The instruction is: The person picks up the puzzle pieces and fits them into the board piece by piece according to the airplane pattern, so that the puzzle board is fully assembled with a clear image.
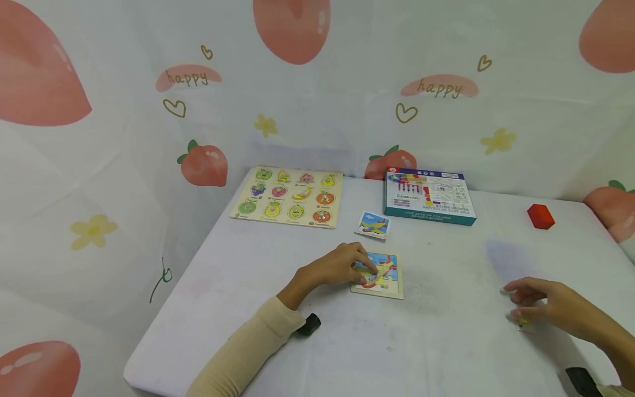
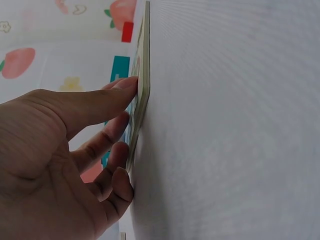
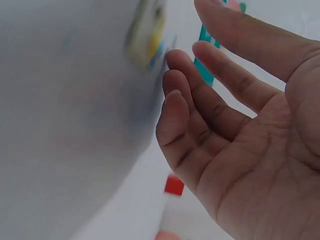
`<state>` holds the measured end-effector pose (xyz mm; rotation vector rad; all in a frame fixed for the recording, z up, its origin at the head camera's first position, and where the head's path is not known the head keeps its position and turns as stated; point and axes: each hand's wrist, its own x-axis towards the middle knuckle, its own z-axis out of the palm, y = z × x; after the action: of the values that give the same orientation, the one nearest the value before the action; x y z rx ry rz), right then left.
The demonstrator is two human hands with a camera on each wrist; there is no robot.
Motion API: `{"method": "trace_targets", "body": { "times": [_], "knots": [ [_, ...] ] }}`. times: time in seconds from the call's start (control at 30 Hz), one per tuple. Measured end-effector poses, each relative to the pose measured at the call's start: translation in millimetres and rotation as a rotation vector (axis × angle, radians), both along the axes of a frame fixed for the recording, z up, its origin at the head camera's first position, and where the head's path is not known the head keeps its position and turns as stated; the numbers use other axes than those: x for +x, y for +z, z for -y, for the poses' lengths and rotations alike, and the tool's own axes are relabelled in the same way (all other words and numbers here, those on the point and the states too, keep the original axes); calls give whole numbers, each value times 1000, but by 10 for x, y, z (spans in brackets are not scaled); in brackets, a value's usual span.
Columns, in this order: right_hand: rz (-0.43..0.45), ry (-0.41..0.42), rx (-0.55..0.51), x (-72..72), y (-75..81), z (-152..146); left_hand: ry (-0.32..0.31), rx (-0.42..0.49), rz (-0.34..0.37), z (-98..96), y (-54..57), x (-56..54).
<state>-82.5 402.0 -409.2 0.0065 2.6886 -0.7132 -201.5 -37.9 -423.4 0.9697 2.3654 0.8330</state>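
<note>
A small wooden jigsaw puzzle (image 1: 392, 291) with an airplane picture lies mid-table. My left hand (image 1: 342, 266) reaches over its left half, thumb and fingertips touching the picture and hiding part of it. Seen edge-on in the left wrist view, the puzzle board (image 2: 145, 75) has the thumb at its near edge. At the right, my right hand (image 1: 550, 306) hovers low over the table, fingers loosely bent. Under its thumb sits a small puzzle piece (image 1: 523, 327) with yellow on it. The right wrist view shows that piece, blurred, just beyond the fingertips.
Behind the puzzle lies an airplane picture card (image 1: 373, 225). A fruit peg board (image 1: 292, 223) stands back left, a flat teal-edged box (image 1: 429, 196) at the back middle. A red block (image 1: 541, 216) is at the far right. Patterned cloth (image 1: 317, 110) hangs behind.
</note>
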Motion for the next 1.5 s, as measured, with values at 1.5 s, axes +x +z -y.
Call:
{"method": "trace_targets", "body": {
  "times": [1.5],
  "knots": [
    [-3, 26, -164, 45, 44, 45, -5, -10, 3, -2, -16, -21]
  ]
}}
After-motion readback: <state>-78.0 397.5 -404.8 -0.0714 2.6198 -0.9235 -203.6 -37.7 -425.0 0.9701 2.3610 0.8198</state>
